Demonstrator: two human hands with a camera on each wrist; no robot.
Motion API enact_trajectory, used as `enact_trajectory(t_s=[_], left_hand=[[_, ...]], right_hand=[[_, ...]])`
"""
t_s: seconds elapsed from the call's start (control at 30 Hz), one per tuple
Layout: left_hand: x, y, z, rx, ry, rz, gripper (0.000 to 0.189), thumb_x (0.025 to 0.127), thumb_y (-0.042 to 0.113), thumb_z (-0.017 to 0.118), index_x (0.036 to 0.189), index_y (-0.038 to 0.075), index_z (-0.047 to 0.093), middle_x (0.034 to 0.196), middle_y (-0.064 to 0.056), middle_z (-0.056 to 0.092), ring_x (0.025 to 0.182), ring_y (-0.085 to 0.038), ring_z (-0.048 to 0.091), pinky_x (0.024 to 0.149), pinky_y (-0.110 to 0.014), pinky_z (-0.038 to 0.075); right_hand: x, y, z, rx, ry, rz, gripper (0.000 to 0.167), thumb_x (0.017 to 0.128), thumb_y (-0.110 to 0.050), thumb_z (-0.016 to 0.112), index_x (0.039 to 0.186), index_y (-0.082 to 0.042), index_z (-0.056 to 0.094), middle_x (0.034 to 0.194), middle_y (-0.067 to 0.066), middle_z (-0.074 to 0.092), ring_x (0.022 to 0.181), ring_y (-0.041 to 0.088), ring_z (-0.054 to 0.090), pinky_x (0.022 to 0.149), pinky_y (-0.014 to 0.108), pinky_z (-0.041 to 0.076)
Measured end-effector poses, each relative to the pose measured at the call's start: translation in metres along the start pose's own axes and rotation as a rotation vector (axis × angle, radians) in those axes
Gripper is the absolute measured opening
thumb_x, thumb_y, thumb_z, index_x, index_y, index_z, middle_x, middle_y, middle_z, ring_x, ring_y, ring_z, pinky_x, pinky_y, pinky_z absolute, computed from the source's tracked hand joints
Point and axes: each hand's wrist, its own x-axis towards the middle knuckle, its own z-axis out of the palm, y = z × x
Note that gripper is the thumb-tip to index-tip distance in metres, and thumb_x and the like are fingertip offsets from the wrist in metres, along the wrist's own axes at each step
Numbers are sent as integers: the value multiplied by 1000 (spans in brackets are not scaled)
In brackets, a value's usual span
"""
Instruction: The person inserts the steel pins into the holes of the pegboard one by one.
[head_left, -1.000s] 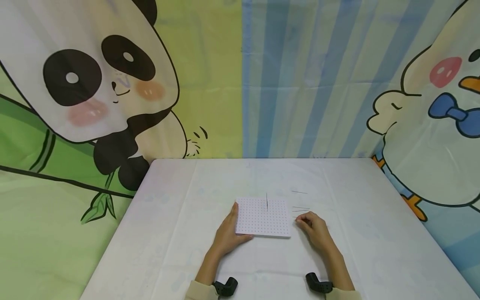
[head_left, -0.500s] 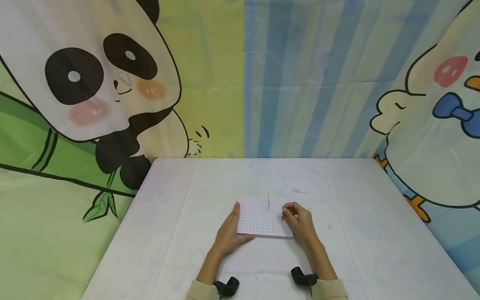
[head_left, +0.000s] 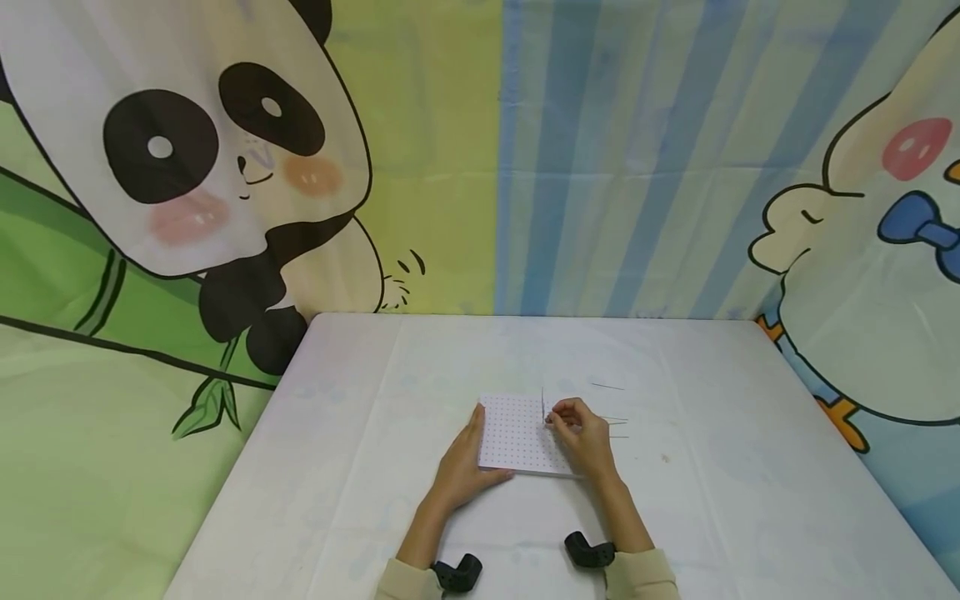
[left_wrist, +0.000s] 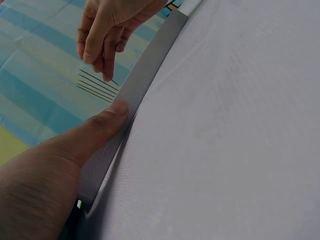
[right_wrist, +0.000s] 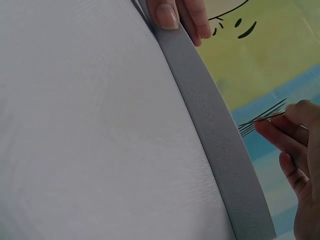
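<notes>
A white square board dotted with small holes lies on the table. My left hand grips its near left corner, thumb on the front side and fingers along the left side. Several thin dark rods stand upright in a row on the board; from the head view they line up almost as one. Over the board's right half, my right hand pinches another thin dark rod between thumb and fingertips, close beside the standing row. The held rod leans relative to the others, and its lower end is hidden behind the board's edge.
A few more thin rods lie on the white table right of the board, with one rod farther back. Behind the table hangs a cartoon-printed cloth.
My right hand has moved left from the loose rods beside the board to the standing row, carrying a rod. My left hand keeps its grip; the head view has shifted slightly.
</notes>
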Motion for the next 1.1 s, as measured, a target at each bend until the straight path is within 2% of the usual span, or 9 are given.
enact_trajectory(t_s=[0.33, 0.57, 0.8, 1.1], left_hand=[[-1, 1, 0, -3, -2, 6, 115, 67, 48, 78, 148, 4, 9, 153, -9, 15, 136, -25, 23, 106, -40, 27], [0, 0, 0, -7, -3, 8, 116, 67, 49, 78, 148, 5, 8, 153, -9, 14, 136, -26, 23, 106, -40, 28], [4, -2, -2, 2, -8, 9, 116, 67, 50, 77, 148, 6, 7, 153, -8, 14, 136, -25, 23, 106, -40, 28], [1, 0, 0, -16, -6, -9, 115, 67, 48, 78, 148, 5, 9, 152, -9, 15, 135, -27, 24, 105, -41, 29]], right_hand=[[-5, -2, 3, -107, -50, 10, 13, 79, -4, 71, 86, -11, 63, 78, -6, 66, 67, 4, 61, 59, 21, 49], [-3, -3, 5, -126, -65, 8, 12, 80, -5, 71, 87, -12, 64, 79, -5, 67, 69, 6, 63, 60, 23, 51], [-1, 2, 6, -122, -61, -14, 11, 80, -6, 71, 87, -10, 64, 80, -3, 68, 72, 9, 65, 66, 28, 54], [-8, 2, 1, -110, -58, 25, 13, 76, -10, 75, 86, -12, 68, 79, -6, 68, 70, 4, 64, 64, 23, 52]])
